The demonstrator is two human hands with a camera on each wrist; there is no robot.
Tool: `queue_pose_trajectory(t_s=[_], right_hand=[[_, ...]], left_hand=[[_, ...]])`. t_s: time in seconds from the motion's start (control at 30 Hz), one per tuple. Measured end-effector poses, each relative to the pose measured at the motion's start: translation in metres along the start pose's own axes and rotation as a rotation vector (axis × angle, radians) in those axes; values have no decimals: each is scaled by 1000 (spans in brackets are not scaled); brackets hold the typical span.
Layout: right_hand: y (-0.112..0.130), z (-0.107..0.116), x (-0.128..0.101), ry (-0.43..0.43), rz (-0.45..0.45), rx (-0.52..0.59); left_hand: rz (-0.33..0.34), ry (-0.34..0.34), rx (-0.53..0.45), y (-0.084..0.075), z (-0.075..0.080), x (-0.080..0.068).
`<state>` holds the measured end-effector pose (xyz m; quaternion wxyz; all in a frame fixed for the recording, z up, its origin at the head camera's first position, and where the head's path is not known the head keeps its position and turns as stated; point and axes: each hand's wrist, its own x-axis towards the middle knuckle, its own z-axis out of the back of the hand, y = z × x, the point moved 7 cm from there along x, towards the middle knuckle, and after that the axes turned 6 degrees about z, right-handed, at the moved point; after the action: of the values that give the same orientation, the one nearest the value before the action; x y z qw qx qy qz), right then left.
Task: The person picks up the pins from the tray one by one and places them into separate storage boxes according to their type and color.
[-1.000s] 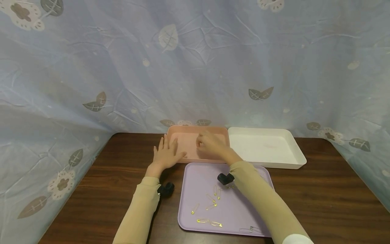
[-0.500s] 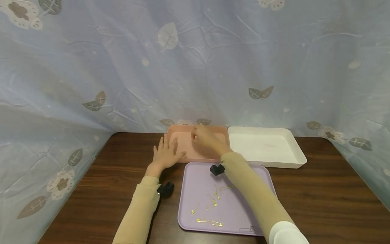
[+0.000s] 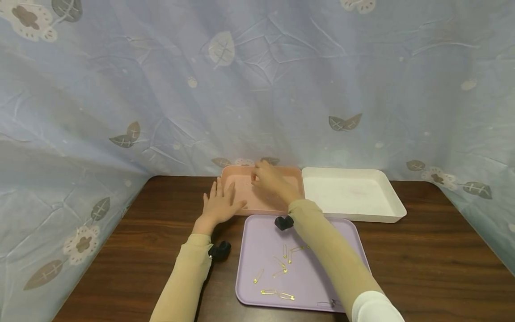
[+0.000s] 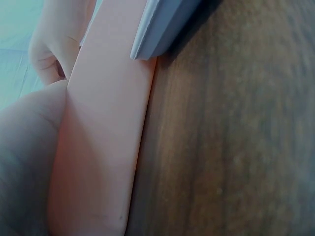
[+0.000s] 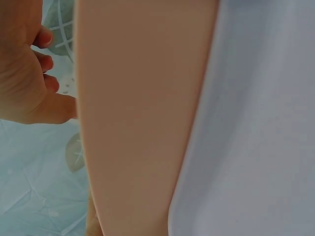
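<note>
My left hand (image 3: 219, 206) lies with spread, straight fingers at the left end of a pink tray (image 3: 257, 212). Above that tray, near its back rim, is my right hand (image 3: 268, 178), its fingers curled. In the right wrist view the right hand (image 5: 24, 83) shows its thumb apart from the curled fingers; no object is visible between them. Faint thin marks inside the pink tray are too small to identify. Several gold safety pins (image 3: 286, 296) lie scattered on a lilac tray (image 3: 261, 232). Silver-looking pins (image 3: 332, 303) near its front edge are partly covered by the right sleeve.
A white tray (image 3: 350, 194) stands against the pink tray's right side. The lilac tray lies in front of both on a dark wooden table (image 3: 426, 255). A patterned cloth (image 3: 257, 89) hangs behind the table's back edge.
My right hand has moved left and farther back over the pink tray, uncovering more gold safety pins on the lilac tray. The left hand has stayed in place.
</note>
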<state>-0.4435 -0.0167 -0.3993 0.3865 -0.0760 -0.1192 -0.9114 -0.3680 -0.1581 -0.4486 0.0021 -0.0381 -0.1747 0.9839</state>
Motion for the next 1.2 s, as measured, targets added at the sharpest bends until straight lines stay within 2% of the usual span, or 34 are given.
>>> queue_pose_trajectory(t_s=[0.3, 0.5, 0.73, 1.0, 1.2], right_hand=[[3, 8, -12, -44, 40, -14], [5, 20, -27, -75, 66, -8], [9, 34, -51, -110, 77, 0], [6, 38, -85, -186, 95, -1], [3, 51, -113, -167, 43, 8]], left_hand=[[3, 0, -5, -1, 3, -2], [-6, -3, -1, -3, 4, -4], [-11, -1, 0, -3, 3, -3], [-20, -18, -22, -2, 1, -3], [-25, -25, -35, -2, 0, -1]])
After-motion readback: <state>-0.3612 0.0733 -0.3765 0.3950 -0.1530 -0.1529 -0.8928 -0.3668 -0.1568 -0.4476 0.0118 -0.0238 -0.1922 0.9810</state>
